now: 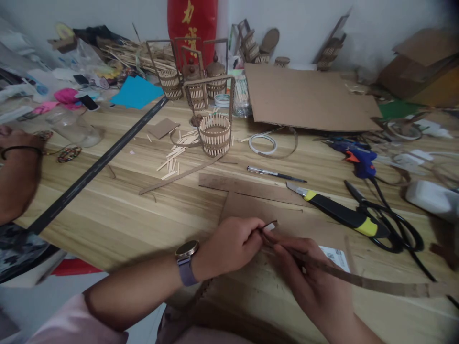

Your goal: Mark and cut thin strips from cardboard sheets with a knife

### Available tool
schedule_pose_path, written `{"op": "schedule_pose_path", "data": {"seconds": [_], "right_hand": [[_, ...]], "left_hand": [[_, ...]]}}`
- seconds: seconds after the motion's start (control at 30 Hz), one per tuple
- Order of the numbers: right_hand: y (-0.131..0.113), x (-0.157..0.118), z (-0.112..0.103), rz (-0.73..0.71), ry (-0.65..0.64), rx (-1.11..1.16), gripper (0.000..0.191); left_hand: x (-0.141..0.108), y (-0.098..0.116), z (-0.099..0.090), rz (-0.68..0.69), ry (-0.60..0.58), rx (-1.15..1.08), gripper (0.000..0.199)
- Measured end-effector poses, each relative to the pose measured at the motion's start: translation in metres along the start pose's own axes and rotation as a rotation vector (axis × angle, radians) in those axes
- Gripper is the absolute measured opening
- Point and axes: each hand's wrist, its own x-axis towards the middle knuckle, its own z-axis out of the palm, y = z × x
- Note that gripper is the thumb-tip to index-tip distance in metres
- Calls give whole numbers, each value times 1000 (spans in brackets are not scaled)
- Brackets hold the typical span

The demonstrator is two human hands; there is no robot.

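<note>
My left hand (233,243), with a watch (187,249) on its wrist, pinches the end of a long brown cardboard strip (369,282). Close beside it, my right hand (315,277) holds the same strip between thumb and fingers, and the strip trails off to the right edge. A short tip with a pale patch sticks out past my left fingers. Beneath both hands lies a cardboard sheet (247,210) with a white label (335,258). A flat cardboard strip (251,187) rests along its far edge.
A yellow-black knife (337,210), scissors (390,224) and a blue glue gun (358,160) lie right. Beyond are a pen (276,174), tape roll (263,144), stick basket (215,134), more baskets and loose sticks (175,153). Another person's arm (17,177) rests at left.
</note>
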Motion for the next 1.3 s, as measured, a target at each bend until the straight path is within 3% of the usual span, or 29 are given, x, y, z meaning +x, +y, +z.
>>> {"op": "schedule_pose_path", "data": {"seconds": [0.33,0.57,0.7,1.07,1.3], "right_hand": [[5,0,1,-38,30,12,5],[3,-2,3,-53,-34,-30,13],[2,-2,2,28,-31,24,17],[7,-3,-1,68,2,78,11],[6,-4,5,8,-9,14,13]], "left_hand": [[0,3,-2,63,-6,-64,22],[0,-2,1,24,5,-14,18],[1,-5,3,10,30,-31,18],[0,1,-2,47,-8,-74,22],[1,0,0,27,-16,-26,18]]}}
